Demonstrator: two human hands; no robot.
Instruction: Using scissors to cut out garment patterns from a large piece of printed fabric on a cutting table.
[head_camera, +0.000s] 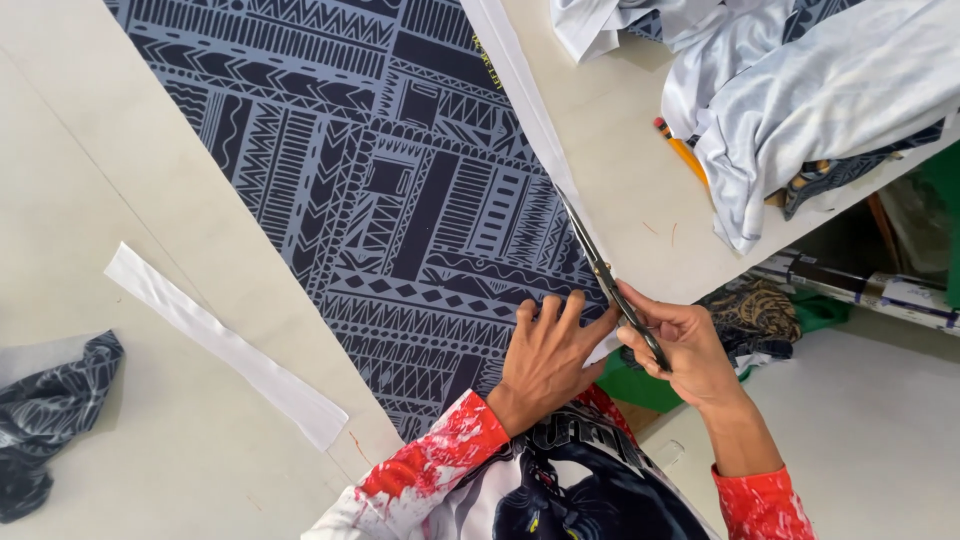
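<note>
The left hand (547, 352) presses flat on stiff, geometric-patterned dark fabric (380, 180); the right hand (680, 345) grips slim metal scissors (610, 280) along its white edge strip (520, 80).

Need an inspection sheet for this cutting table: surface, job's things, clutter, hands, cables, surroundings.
Surface: pale table, mostly covered by cloth.
Job's things: dark patterned fabric lies flat; scissors run along its right edge, next to the white border strip.
Clutter: loose white strip, dark scrap at the left edge, heap of pale cloth at top right, orange pencil half under it.
Hands: left hand pressed flat on the fabric; right hand grips the scissors.
Cables: nothing seen.
Surroundings: green cloth and another patterned piece below the table edge; pale floor.
</note>
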